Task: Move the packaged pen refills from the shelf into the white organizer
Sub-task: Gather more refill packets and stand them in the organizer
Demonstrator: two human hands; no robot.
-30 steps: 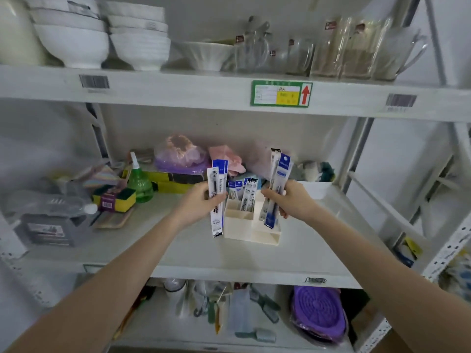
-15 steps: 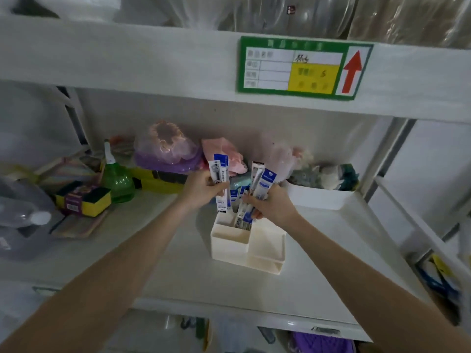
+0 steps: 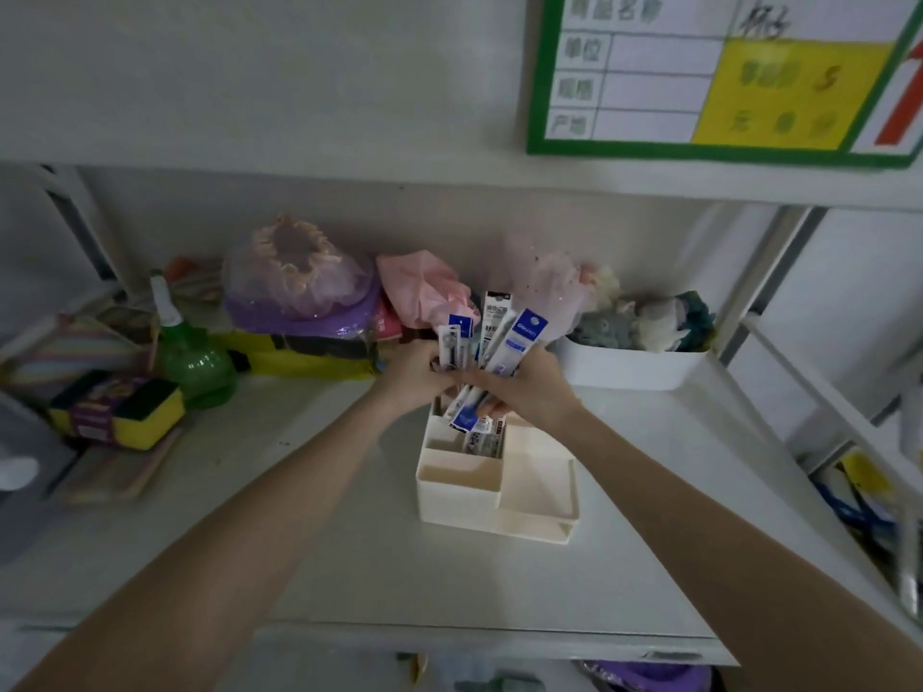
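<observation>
Head view, single frame: I saw both hands meeting at frame centre over the rear compartments of the white organizer (image 3: 494,484), which stood on the shelf (image 3: 349,566) just right of centre. My left hand (image 3: 412,374) had its fingers curled round the packaged pen refills (image 3: 452,344), a white-and-blue pack standing nearly upright; the grip was narrow and held that pack. My right hand (image 3: 534,384) pinched a second bundle of refill packs (image 3: 514,342), tilted toward the upper right, with their lower ends reaching down into a rear compartment of the organizer. More refill packets (image 3: 479,437) lay inside that compartment, partly hidden by the fingers; I could not tell their number. The front compartments showed only their cream walls.

Left of centre stood a green bottle (image 3: 192,362) with a white spout, and just in front of it a yellow-and-black sponge pack (image 3: 117,409). Behind the hands lay a purple bagged item (image 3: 299,287) and a pink bag (image 3: 424,287). A white tray (image 3: 634,367) of soft items sat at centre right, against the back of the shelf. A green-bordered label (image 3: 719,72) occupied the upper right, fixed to the edge of the shelf above.
</observation>
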